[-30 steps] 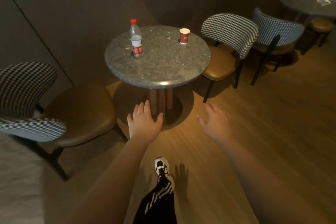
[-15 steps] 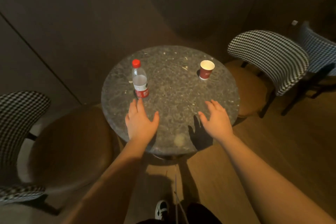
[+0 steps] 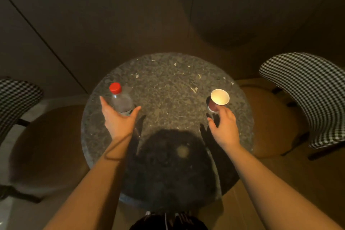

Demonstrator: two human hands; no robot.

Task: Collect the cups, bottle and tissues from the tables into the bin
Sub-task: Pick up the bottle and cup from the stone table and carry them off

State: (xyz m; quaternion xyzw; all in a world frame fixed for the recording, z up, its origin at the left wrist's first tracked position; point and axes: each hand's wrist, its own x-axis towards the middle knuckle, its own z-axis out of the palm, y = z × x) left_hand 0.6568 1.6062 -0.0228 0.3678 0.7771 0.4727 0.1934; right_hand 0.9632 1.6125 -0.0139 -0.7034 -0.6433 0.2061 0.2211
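Both hands have just reached their targets: the left hand (image 3: pixel 117 119), fingers spread, flanks the bottle (image 3: pixel 120 101). The right hand (image 3: pixel 224 127), fingers apart, touches the cup (image 3: pixel 218 100). Neither is clamped yet, so grasping likely comes next.

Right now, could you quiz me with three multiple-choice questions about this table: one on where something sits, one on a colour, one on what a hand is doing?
1. Where is the cup?
A. on the table's right side
B. on a chair
C. on the floor

2. What colour is the bottle cap?
A. blue
B. red
C. green

3. What is the left hand doing?
A. lying flat on a chair
B. spread open around the bottle, not closed
C. holding the cup

Answers:
1 A, it stands on the table just ahead of the right hand.
2 B, the cap is plainly red.
3 B, thumb and fingers flank the bottle, grip not closed.
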